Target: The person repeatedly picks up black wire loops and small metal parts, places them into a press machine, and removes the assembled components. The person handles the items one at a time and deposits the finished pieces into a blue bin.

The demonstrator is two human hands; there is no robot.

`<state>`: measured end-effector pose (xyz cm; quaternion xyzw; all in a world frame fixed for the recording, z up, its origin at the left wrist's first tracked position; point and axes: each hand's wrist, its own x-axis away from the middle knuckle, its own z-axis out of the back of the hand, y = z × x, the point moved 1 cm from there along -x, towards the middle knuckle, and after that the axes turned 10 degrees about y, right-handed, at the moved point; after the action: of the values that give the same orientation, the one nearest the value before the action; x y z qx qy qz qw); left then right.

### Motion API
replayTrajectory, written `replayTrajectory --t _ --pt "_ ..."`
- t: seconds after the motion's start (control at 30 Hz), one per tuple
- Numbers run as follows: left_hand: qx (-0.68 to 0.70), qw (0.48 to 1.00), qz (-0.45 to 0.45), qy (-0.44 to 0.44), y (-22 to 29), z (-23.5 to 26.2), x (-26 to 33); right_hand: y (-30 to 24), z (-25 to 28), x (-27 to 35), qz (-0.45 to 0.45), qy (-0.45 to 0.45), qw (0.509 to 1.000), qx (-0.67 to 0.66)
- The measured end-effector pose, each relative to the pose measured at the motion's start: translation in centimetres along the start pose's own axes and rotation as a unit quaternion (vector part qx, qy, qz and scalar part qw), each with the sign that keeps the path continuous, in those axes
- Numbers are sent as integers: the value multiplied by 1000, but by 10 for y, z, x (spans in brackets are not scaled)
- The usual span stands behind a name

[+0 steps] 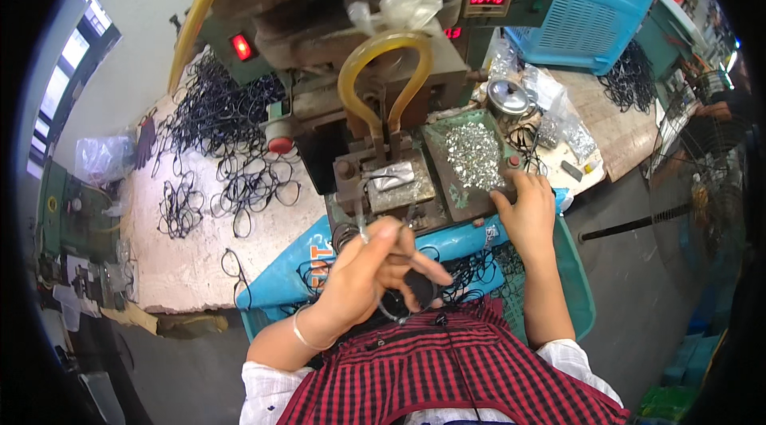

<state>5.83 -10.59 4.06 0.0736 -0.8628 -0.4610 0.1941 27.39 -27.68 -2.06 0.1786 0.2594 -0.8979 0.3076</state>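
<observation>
My left hand (371,273) is closed in front of the press, its fingers curled around a thin dark cord (392,316) that hangs in a loop. A dark rounded patch beside those fingers is too blurred to name. Just above the hand is the metal press bed (403,192), with a shiny silvery piece (393,176) on it. My right hand (527,209) rests at the right front edge of a green metal tray (437,138), thumb and fingers apart. Small silvery metal parts (475,155) lie heaped in that tray. A red button (513,162) sits close to the right fingertips.
Black cord loops (215,106) are piled on the pale table (183,273) at left; more lie in a green basket (586,297) at my lap. A red stop button (280,145) juts out left of the press. A blue crate (586,10) and a round metal container (509,97) stand at right.
</observation>
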Motion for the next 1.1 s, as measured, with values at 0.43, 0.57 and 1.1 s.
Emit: replayTrajectory --t 0.43,0.57,1.1 --pt "119 985 78 96 -18 -17 -26 -10 -70 -32 64 149 983 -85" --pt "119 985 72 101 -22 -16 -25 -37 -92 -61 134 99 985 -49" --pt "-695 427 -314 486 59 212 39 -10 -84 -46 -12 96 959 -267"
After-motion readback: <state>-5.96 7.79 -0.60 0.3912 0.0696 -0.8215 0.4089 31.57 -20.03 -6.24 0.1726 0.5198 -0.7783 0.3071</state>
